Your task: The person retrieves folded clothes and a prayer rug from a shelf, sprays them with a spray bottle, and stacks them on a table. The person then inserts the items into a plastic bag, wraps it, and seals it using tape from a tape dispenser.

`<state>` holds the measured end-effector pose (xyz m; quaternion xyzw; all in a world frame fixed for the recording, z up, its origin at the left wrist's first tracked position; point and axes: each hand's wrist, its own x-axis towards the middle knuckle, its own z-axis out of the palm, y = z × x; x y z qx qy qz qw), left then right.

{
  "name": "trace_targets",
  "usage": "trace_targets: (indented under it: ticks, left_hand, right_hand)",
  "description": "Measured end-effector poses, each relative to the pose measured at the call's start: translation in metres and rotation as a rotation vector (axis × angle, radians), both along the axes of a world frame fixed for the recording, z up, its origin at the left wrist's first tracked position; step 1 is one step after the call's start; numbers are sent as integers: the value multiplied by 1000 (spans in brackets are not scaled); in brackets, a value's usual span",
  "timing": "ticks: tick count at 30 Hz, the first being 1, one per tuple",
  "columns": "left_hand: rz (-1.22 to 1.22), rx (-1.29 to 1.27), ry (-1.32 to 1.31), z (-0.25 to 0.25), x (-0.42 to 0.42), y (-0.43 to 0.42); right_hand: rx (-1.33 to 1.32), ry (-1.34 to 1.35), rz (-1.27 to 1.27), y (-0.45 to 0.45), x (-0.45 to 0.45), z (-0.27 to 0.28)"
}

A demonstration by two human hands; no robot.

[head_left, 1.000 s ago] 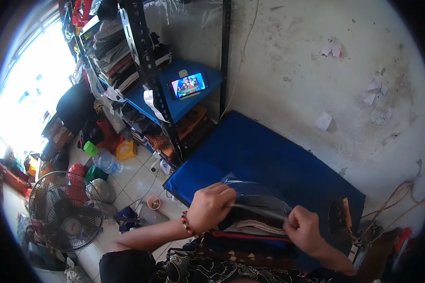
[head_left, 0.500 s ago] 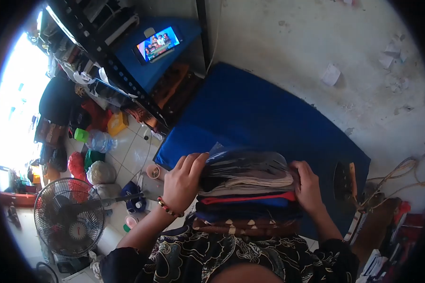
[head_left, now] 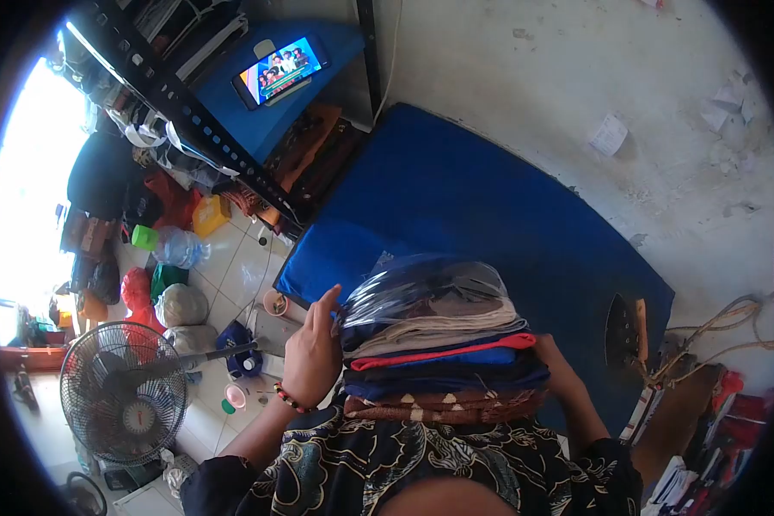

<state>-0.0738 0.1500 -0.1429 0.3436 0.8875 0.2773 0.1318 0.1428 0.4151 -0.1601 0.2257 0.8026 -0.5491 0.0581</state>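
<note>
at the left a fan (head_left: 133,391) stands over the floor; to its right the left hand (head_left: 312,357) is set upright against the left side of the folded clothes (head_left: 443,357), forefinger raised, and whether it pinches anything i cannot tell. the clothes sit in the near middle, against the shirt (head_left: 421,451), with clear plastic (head_left: 421,288) bulging over their far end. the right hand (head_left: 556,365) is at their right side, its grip impossible to tell. farther right an iron (head_left: 619,331) lies on the blue table (head_left: 490,198). uneven pressure from the hands could skew the layers; a tight pull could split the plastic. the right fingers are hidden behind the clothes, glare blurs the plastic's edge, and what bears the clothes underneath is out of sight.
</note>
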Motion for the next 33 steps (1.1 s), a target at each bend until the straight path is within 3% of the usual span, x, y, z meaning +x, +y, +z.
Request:
trace_targets:
  ticks: [7, 9, 10, 12, 15, 17, 19, 25, 28, 31, 32, 33]
  left_hand:
    - [-111, -163, -114, -29, 0, -24]
    - [-179, -184, -142, -66, 7, -40]
    - [-439, -157, -156, -121, 5, -65]
    - [-391, 55, -389, -126, 13, -62]
    - [-437, 152, -445, -114, 16, -62]
    - [-467, 30, -565, -74, 6, -68]
    - [-565, 230, -883, -9, -16, -65]
    - [-253, 373, -957, 98, -31, -34]
    - [-310, 485, -985, 112, -27, -39]
    - [-405, 438, -852, 99, -26, -48]
    - [-415, 635, -901, 78, -35, -58]
    - [-284, 736, -835, 44, -45, -62]
  right_hand:
    - [-17, 48, 82, -12, 11, 26]
    - [17, 24, 147, -9, 19, 21]
    - [51, -33, 167, -5, 30, 7]
    - [-2, 0, 141, -9, 30, 4]
    - [-228, 182, 22, -25, 27, 16]
    - [-337, 242, -59, -24, 35, 12]
    - [-470, 320, -159, -21, 36, 16]
    - [-908, 577, -368, -8, -9, 87]
    - [-752, 700, -272, -7, 12, 92]
    - [-429, 594, 36, -4, 33, 86]
    - [-418, 653, 152, 2, 36, 70]
    - [-194, 576, -14, 8, 41, 51]
